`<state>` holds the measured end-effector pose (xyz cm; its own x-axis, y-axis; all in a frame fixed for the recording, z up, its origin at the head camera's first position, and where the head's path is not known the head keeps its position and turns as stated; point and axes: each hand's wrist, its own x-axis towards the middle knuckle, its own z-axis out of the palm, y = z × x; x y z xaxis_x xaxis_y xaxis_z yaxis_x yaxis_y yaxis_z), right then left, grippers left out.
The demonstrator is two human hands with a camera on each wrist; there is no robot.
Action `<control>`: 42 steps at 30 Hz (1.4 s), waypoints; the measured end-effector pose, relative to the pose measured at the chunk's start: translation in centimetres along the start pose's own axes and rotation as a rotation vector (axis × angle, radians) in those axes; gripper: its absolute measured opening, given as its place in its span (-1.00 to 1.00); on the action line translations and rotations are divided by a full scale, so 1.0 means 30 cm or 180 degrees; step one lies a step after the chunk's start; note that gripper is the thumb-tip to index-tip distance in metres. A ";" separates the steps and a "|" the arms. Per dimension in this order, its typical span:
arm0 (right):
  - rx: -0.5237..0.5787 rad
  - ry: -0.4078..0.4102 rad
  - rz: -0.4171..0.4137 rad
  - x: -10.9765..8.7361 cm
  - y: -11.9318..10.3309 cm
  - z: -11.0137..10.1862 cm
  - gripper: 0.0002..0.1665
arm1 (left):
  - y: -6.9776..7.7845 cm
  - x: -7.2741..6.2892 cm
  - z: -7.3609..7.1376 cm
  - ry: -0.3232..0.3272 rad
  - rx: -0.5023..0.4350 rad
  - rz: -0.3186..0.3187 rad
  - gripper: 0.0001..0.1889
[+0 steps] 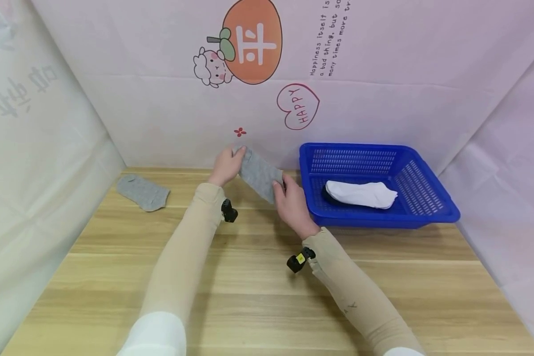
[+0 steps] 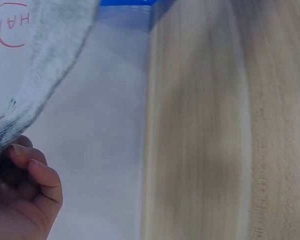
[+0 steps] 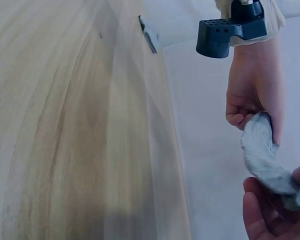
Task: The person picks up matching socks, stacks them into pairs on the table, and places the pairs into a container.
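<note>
A grey sock (image 1: 260, 175) is stretched in the air between both hands, above the back part of the table. My left hand (image 1: 226, 165) pinches its upper left end; the left wrist view shows the fingers (image 2: 45, 175) curled at the sock's narrow end. Thumb and fingers of my right hand (image 1: 292, 202) grip the other end, lower and to the right, beside the basket. Over on the left of the table lies a second grey sock (image 1: 143, 192), flat.
A blue plastic basket (image 1: 431, 217) stands at the back right. White socks (image 1: 360, 194) lie in it, over something black (image 1: 333, 196). A printed white cloth (image 1: 182, 113) hangs behind the wooden table (image 1: 249, 296), with more cloth at both sides.
</note>
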<state>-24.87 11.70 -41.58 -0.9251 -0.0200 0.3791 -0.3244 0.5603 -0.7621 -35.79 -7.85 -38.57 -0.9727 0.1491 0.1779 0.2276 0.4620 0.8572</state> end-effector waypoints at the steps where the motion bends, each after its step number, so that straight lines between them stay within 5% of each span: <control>1: 0.0047 0.0035 -0.0006 0.000 -0.004 -0.003 -0.72 | 0.002 0.000 -0.002 0.0043 -0.0052 0.0012 -0.60; 10: 0.0295 0.0223 0.0066 0.003 -0.031 -0.021 -0.68 | 0.023 -0.027 -0.033 0.0387 -0.0408 0.0104 -0.44; 23: 0.0438 0.0165 0.0023 -0.007 -0.045 -0.047 -0.77 | 0.041 -0.104 -0.090 0.0302 -0.0499 -0.0025 -0.50; 33: 0.0465 0.0147 -0.0042 -0.022 -0.053 -0.066 -0.69 | 0.068 -0.168 -0.117 0.0067 -0.0611 0.0218 -0.47; 42: 0.0595 0.0141 -0.0094 -0.034 -0.057 -0.079 -0.75 | 0.089 -0.219 -0.126 0.0112 -0.0647 0.0409 -0.44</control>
<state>-22.91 12.72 -39.41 -0.9065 0.0046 0.4222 -0.3860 0.3963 -0.8330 -28.96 -10.90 -35.60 -0.9381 0.1631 0.3057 0.3394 0.2553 0.9053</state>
